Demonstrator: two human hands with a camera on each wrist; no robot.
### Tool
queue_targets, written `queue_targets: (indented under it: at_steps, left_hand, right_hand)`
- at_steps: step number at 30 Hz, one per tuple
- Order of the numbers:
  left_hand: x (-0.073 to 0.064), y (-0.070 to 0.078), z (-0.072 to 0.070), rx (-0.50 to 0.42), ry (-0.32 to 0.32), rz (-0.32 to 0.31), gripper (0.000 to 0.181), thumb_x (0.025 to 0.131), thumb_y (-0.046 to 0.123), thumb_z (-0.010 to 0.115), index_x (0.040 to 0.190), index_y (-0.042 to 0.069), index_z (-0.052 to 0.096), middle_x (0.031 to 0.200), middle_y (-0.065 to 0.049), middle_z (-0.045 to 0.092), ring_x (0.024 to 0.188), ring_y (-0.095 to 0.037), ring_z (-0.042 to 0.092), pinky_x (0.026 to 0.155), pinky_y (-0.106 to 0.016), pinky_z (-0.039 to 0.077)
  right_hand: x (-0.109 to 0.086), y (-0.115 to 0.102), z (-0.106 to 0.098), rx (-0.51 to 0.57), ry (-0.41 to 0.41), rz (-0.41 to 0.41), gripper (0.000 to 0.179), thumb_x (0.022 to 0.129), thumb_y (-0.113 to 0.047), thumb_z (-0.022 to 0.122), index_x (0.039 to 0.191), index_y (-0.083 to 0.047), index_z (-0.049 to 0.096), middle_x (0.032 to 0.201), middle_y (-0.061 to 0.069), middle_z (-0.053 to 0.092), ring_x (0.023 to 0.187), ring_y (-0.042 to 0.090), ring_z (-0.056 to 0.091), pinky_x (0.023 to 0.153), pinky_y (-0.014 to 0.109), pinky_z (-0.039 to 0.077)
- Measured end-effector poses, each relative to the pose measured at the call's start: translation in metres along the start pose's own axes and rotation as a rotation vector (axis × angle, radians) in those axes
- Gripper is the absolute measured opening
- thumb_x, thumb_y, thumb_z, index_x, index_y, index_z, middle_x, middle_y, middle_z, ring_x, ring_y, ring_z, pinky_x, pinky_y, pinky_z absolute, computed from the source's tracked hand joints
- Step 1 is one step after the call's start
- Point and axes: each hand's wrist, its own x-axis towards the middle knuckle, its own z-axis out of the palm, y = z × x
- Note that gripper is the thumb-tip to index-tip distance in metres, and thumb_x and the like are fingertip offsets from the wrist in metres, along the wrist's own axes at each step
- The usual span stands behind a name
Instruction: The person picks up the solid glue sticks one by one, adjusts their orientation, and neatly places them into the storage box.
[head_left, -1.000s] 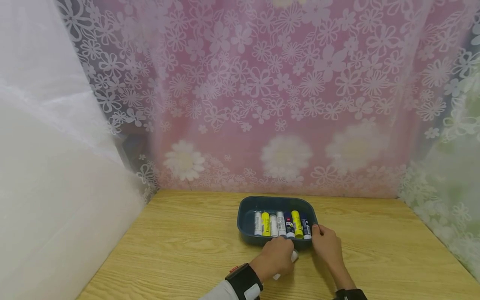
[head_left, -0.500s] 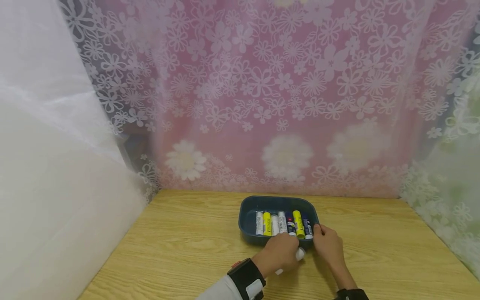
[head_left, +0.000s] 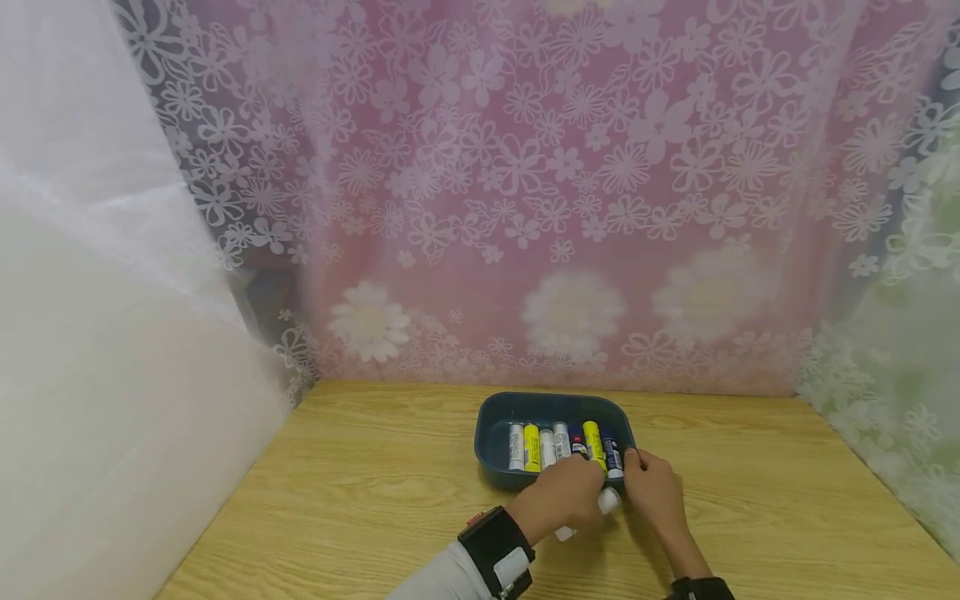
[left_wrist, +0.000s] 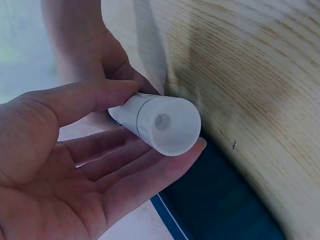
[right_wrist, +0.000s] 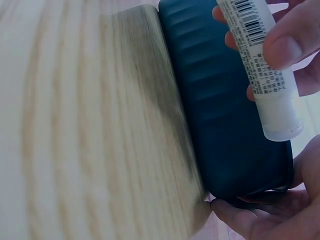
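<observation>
In the head view my left hand (head_left: 564,497) holds a white glue stick (head_left: 609,501) at the front side of a dark blue tray (head_left: 495,473). The left wrist view shows the glue stick (left_wrist: 172,125) between thumb and fingers, its hollow base facing the camera. Printed text and a barcode show on its side in the right wrist view (right_wrist: 257,55). My right hand (head_left: 656,493) grips the tray's front right corner. Inside the tray lies a row of several glue sticks: white ones, yellow ones (head_left: 532,447) and dark blue ones (head_left: 613,454). The left hand covers some lower ends.
The tray stands on a light wood-grain table (head_left: 360,492). A pink curtain with white flowers (head_left: 562,208) hangs behind the table's back edge. White sheeting (head_left: 135,375) hangs at the left side, and a pale floral sheet (head_left: 900,400) at the right.
My left hand has shifted slightly right and toward the tray, carrying the glue stick with it. The right hand stays on the tray's corner.
</observation>
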Motion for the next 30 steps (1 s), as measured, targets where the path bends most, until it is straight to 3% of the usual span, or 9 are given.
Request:
queue_targets:
  at_steps: [10, 15, 20, 30]
  left_hand:
    - [-0.005, -0.007, -0.007, -0.021, 0.018, 0.035, 0.026, 0.082, 0.027, 0.082, 0.072, 0.014, 0.062, 0.066, 0.005, 0.056, 0.053, -0.007, 0.053, 0.047, -0.02, 0.043]
    - [-0.008, -0.009, -0.014, -0.063, 0.032, 0.028, 0.026, 0.081, 0.024, 0.083, 0.069, 0.013, 0.062, 0.063, 0.006, 0.055, 0.052, -0.007, 0.052, 0.047, -0.019, 0.043]
    - [-0.011, -0.013, -0.019, -0.107, 0.041, 0.014, 0.025, 0.082, 0.022, 0.082, 0.069, 0.012, 0.062, 0.062, 0.005, 0.055, 0.051, -0.007, 0.053, 0.046, -0.019, 0.043]
    - [-0.011, -0.024, -0.028, -0.204, 0.075, 0.001, 0.016, 0.081, 0.017, 0.082, 0.076, 0.01, 0.068, 0.066, 0.004, 0.058, 0.052, -0.008, 0.056, 0.046, -0.02, 0.046]
  right_hand:
    - [0.001, 0.001, 0.0, -0.006, -0.002, 0.018, 0.038, 0.105, -0.022, 0.045, 0.108, 0.002, 0.073, 0.099, 0.02, 0.069, 0.082, 0.029, 0.057, 0.065, 0.036, 0.043]
    - [0.001, 0.001, 0.001, 0.008, -0.005, 0.009, 0.036, 0.104, -0.023, 0.045, 0.091, -0.001, 0.07, 0.087, 0.014, 0.065, 0.077, 0.027, 0.054, 0.062, 0.034, 0.039]
    - [0.002, 0.001, 0.003, 0.015, -0.003, 0.001, 0.035, 0.104, -0.023, 0.045, 0.085, -0.003, 0.066, 0.08, 0.011, 0.061, 0.073, 0.024, 0.051, 0.06, 0.033, 0.037]
    - [0.001, 0.002, 0.004, 0.013, 0.007, 0.012, 0.037, 0.105, -0.023, 0.045, 0.093, 0.0, 0.071, 0.079, 0.011, 0.063, 0.072, 0.024, 0.054, 0.06, 0.033, 0.038]
